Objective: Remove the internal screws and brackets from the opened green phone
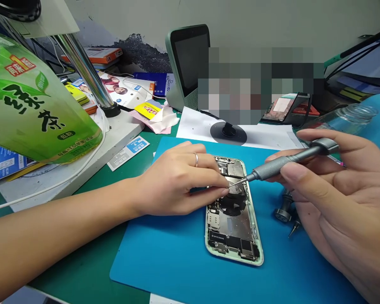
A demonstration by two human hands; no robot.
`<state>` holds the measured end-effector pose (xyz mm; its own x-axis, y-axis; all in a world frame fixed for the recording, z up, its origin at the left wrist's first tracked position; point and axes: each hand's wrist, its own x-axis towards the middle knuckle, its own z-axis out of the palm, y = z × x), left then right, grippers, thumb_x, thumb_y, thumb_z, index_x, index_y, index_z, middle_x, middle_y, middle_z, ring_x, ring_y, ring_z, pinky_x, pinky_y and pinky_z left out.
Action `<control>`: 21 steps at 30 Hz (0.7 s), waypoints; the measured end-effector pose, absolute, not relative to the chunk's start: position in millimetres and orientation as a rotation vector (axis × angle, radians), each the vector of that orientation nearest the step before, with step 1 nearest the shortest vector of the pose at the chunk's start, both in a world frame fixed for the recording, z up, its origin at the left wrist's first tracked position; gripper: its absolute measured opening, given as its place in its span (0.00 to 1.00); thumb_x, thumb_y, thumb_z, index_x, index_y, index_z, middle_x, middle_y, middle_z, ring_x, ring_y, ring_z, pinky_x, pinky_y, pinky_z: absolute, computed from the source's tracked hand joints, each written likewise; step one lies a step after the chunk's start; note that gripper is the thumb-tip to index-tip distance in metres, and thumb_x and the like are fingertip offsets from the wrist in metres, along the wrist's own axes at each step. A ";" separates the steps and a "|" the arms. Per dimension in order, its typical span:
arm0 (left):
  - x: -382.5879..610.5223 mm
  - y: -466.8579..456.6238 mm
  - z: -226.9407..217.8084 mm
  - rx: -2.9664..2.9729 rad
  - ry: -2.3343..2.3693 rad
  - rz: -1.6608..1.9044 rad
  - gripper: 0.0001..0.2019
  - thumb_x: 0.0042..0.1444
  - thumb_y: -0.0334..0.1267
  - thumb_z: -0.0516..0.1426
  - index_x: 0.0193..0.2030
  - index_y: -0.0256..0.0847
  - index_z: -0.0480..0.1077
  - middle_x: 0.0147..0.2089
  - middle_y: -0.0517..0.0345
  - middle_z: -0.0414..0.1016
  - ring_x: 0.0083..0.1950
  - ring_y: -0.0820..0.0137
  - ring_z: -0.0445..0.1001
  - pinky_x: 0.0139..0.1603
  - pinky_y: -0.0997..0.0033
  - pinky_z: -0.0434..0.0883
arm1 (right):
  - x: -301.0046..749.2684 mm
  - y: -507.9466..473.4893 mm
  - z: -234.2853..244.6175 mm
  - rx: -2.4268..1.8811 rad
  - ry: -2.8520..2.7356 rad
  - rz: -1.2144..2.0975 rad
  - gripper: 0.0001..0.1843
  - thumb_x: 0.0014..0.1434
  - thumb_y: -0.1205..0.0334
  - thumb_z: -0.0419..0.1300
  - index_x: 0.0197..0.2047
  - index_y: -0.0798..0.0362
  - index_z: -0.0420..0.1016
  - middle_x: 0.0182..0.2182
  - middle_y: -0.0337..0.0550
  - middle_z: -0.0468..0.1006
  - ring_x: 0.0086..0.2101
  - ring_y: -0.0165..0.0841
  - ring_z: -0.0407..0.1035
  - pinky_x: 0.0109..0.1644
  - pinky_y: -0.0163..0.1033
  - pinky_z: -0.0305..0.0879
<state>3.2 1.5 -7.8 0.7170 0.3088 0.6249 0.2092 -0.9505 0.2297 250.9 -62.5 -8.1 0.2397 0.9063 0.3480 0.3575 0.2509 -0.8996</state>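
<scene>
Gripping: my right hand (342,198) is wrapped around the grey screwdriver (272,167), its thin bit slanting down to the left.
Left hand: mine (177,181) reaches over the phone's left edge, fingertips drawn in at the bit's tip; I cannot tell whether they pinch it or something tiny.
Phone (242,223): flat on the blue mat (171,253), insides bare and facing up.
Slip risk: a jolt or a crooked angle could make the bit skid, scratching exposed parts or jabbing my fingers.
Blind spot: my fingers cover part of the phone, so a small piece dropped there could go unnoticed.
Right side: dark tools (284,213) lie close by my right hand, where a low sweep could knock them.
Left side: a green drink bottle (41,101) and a white cable (66,173) crowd the space beyond my forearm.
Behind: a smart display (190,63) stands on the tabletop (82,261).
</scene>
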 end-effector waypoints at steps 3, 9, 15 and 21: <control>3.4 1.2 -7.9 2.771 0.438 1.040 0.07 0.68 0.34 0.60 0.39 0.38 0.80 0.35 0.58 0.83 0.34 0.71 0.74 0.39 0.65 0.67 | 251.3 -63.7 -7.9 -1.352 -1.324 0.558 0.34 0.54 0.47 0.74 0.62 0.38 0.74 0.40 0.43 0.82 0.47 0.41 0.80 0.26 0.28 0.77; 3.8 0.7 -7.0 2.755 0.430 1.028 0.07 0.68 0.33 0.60 0.39 0.38 0.80 0.35 0.57 0.83 0.34 0.71 0.75 0.38 0.64 0.67 | 249.4 -62.3 -5.0 -1.381 -1.344 0.518 0.33 0.55 0.46 0.74 0.62 0.37 0.75 0.40 0.42 0.82 0.45 0.38 0.81 0.30 0.27 0.79; 2.9 1.4 -9.1 2.743 0.455 1.007 0.07 0.68 0.34 0.60 0.38 0.40 0.80 0.36 0.58 0.83 0.35 0.72 0.75 0.38 0.63 0.66 | 246.3 -63.9 -4.2 -1.389 -1.342 0.442 0.33 0.54 0.45 0.74 0.61 0.38 0.76 0.41 0.43 0.82 0.40 0.36 0.81 0.23 0.26 0.72; 2.2 0.8 -9.1 2.744 0.451 1.022 0.07 0.67 0.33 0.60 0.37 0.39 0.80 0.35 0.59 0.82 0.34 0.72 0.74 0.37 0.64 0.65 | 243.2 -68.6 -4.2 -1.330 -1.387 0.496 0.32 0.55 0.48 0.74 0.62 0.37 0.74 0.42 0.43 0.82 0.45 0.40 0.81 0.25 0.27 0.74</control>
<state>2.2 0.8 -9.1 0.7179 0.3415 0.6066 0.2185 -0.9379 0.2694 243.2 -68.6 -4.2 0.2281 0.8854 0.4050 0.4281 0.2824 -0.8585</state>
